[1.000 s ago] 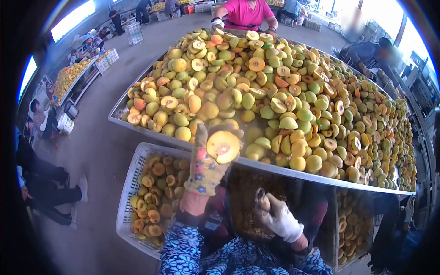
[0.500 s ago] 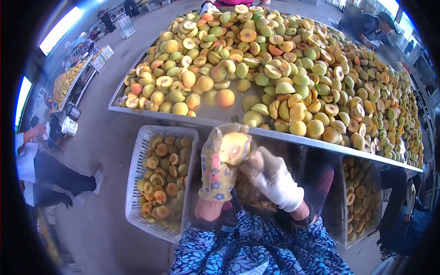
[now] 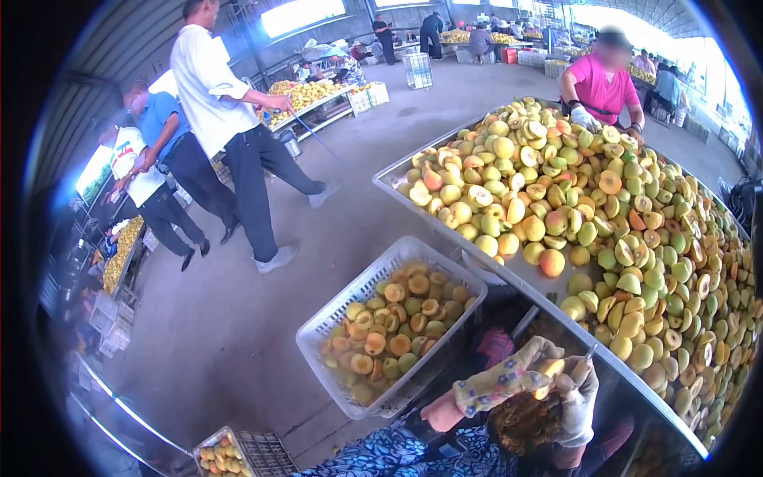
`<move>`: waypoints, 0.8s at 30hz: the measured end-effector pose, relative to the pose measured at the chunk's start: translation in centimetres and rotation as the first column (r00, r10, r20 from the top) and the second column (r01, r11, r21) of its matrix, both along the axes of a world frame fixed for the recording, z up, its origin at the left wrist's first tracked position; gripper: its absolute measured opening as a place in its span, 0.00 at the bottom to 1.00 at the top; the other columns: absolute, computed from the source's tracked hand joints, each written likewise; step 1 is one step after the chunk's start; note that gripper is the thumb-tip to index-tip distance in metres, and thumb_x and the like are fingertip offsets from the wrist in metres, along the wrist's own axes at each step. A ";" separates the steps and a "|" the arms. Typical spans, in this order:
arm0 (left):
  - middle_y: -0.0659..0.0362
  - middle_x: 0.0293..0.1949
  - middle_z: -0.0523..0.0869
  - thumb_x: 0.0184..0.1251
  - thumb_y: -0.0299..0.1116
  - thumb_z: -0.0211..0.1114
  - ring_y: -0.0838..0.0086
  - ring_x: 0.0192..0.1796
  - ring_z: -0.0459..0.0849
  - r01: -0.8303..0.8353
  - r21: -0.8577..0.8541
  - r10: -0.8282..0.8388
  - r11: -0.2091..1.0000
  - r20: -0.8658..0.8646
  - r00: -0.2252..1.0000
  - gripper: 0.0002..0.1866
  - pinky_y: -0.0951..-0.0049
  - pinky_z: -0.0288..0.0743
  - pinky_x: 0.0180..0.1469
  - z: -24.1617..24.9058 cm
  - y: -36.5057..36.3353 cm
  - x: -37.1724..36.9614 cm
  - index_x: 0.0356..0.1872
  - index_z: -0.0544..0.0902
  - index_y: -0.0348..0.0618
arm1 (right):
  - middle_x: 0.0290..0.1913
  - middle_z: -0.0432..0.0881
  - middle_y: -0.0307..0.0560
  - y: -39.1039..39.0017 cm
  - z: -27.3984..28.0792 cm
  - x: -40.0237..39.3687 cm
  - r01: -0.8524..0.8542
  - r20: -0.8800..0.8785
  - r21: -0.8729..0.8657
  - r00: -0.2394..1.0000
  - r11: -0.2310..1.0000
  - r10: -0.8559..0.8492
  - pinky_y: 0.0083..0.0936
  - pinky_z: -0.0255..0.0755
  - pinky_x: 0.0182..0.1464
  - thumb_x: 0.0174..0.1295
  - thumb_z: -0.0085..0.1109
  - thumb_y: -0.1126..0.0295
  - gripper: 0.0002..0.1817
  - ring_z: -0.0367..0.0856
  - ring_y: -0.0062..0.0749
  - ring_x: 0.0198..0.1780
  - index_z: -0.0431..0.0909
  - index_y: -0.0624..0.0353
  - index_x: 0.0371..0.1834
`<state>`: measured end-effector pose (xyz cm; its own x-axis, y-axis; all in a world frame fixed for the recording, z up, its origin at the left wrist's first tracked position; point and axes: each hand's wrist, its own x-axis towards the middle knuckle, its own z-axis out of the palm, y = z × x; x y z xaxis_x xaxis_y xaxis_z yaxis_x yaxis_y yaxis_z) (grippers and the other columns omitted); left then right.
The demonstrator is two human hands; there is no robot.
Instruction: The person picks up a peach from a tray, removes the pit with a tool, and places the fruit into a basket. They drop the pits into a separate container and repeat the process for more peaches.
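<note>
My left hand (image 3: 513, 375), in a pale yellow glove with a floral cuff, is closed around a peach half (image 3: 548, 377), whose orange-yellow flesh shows between the fingers. Right beside it, my right hand (image 3: 579, 401), in a white glove, is closed with its fingers at the fruit. A thin metal tip of a small tool (image 3: 590, 350) sticks up from the right hand; its handle is hidden in the fist. Below both hands is a container holding dark brownish scraps (image 3: 524, 423).
A metal-edged table (image 3: 509, 274) heaped with cut peaches (image 3: 612, 183) stands ahead and right. A white plastic crate (image 3: 318, 346) of pitted halves is at my left. A person in pink (image 3: 608, 87) works across the table. People walk at the left, including one in white (image 3: 203, 87).
My view has swung left and up, bringing the walking people into sight. Both hands are now lower right in view, still together at the peach half, which is turned more edge-on.
</note>
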<state>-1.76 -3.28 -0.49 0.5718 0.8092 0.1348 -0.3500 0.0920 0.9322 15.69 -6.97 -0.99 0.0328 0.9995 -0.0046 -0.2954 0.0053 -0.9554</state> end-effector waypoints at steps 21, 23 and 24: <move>0.48 0.51 0.83 0.75 0.43 0.56 0.63 0.49 0.84 -0.195 -0.439 0.328 0.877 0.251 0.910 0.23 0.66 0.81 0.53 0.4 -0.5 2.7 0.60 0.74 0.34 | 0.30 0.82 0.56 -4.3 1.9 -1.9 -0.100 0.364 -0.090 0.923 0.991 0.126 0.33 0.75 0.35 0.67 0.61 0.65 0.12 0.83 0.44 0.30 0.75 0.62 0.42; 0.50 0.52 0.82 0.72 0.43 0.58 0.65 0.50 0.84 -0.215 -0.410 0.327 0.886 0.226 0.917 0.24 0.67 0.80 0.53 -0.2 -1.1 2.7 0.60 0.74 0.35 | 0.30 0.82 0.57 -4.1 1.8 -2.1 -0.092 0.366 -0.096 0.923 0.991 0.120 0.34 0.75 0.36 0.67 0.61 0.64 0.12 0.84 0.46 0.31 0.75 0.63 0.42; 0.50 0.52 0.83 0.72 0.43 0.58 0.65 0.50 0.83 -0.253 -0.389 0.353 0.886 0.211 0.912 0.24 0.67 0.80 0.53 -0.3 -1.3 2.7 0.60 0.74 0.35 | 0.30 0.82 0.58 -4.1 1.7 -2.1 -0.085 0.375 -0.097 0.920 0.992 0.116 0.34 0.75 0.36 0.67 0.61 0.63 0.13 0.85 0.48 0.33 0.75 0.63 0.42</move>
